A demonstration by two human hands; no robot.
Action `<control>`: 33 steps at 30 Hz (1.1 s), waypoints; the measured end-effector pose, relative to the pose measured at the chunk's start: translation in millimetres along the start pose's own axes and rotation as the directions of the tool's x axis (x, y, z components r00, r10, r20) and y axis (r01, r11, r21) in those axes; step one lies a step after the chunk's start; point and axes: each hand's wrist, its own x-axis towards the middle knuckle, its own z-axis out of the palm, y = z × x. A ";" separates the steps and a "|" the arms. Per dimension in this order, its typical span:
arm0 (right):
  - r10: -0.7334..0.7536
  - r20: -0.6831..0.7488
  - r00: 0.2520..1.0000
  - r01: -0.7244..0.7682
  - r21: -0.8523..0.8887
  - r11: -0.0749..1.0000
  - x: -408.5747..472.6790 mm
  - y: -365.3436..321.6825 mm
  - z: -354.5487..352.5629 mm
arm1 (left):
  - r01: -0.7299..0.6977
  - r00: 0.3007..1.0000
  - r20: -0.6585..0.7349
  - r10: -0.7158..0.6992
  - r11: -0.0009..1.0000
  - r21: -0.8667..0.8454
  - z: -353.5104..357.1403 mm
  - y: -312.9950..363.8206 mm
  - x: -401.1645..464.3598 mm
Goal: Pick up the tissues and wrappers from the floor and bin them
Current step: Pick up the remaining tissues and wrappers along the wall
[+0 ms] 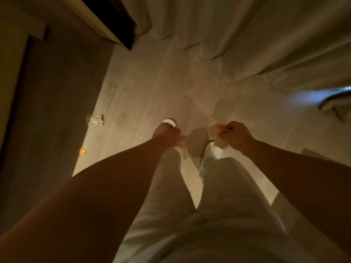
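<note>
Head view, looking straight down a standing person's pale trousers (218, 196) at a light floor (171, 88). Right hand (236, 135) is fisted around a wad of pale tissue (213, 130) with a scrap of orange wrapper (221, 128) showing at the knuckles; left hand (167, 132) is also curled closed, with a pale shred of tissue (180, 144) trailing beneath it.

Taking the trousers as landmark, litter left on the floor lies off to the left: a crumpled tissue (96, 119) at the edge of the shadow, a fainter one (110, 86) beyond it, and a small orange wrapper (82, 150) nearest the leg. White bedding (247, 35) hangs ahead and to the right. No bin is in view.

Both fists are full — the sound course is probably to bin this load first, or pack it into one hand, before stooping again. The loose shred under the left hand may drop unless gathered in.
</note>
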 end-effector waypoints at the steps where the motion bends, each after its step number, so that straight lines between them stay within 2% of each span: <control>1: -0.022 0.012 1.000 0.022 0.000 1.000 -12.3 -7.1 -5.8 | 0.019 1.000 -0.017 -0.020 0.998 -0.062 -7.4 -3.1 -17.3; 6: -0.141 0.094 0.986 0.146 -0.049 0.988 -59.9 -40.4 -16.7 | 0.016 0.994 -0.101 -0.049 0.952 -0.307 -30.7 -32.3 -79.8; 10: -0.216 0.147 0.965 0.234 -0.121 0.965 -90.3 -71.7 -2.4 | 0.058 0.974 -0.156 -0.162 0.850 -0.523 -40.2 -70.1 -115.5; 13: -0.288 0.174 0.942 0.316 -0.163 0.935 -111.1 -103.2 25.4 | 0.064 0.963 -0.174 -0.204 0.805 -0.590 -51.0 -112.9 -125.7; 20: -0.365 0.221 0.904 0.408 -0.195 0.892 -159.8 -185.7 154.2 | -0.016 0.933 -0.268 -0.240 0.717 -0.697 -121.4 -241.9 -121.6; 24: -0.338 0.213 0.917 0.374 -0.154 0.915 -196.6 -222.5 247.7 | 0.018 0.925 -0.263 -0.274 0.723 -0.691 -173.2 -340.9 -119.1; 26: -0.303 0.204 0.931 0.335 -0.147 0.931 -210.5 -239.1 291.3 | 0.043 0.914 -0.249 -0.321 0.686 -0.726 -196.9 -388.2 -117.9; 33: -0.299 0.229 0.926 0.355 -0.267 0.896 -199.6 -298.0 404.1 | 0.092 0.871 -0.231 -0.434 0.606 -0.790 -253.4 -506.9 -68.2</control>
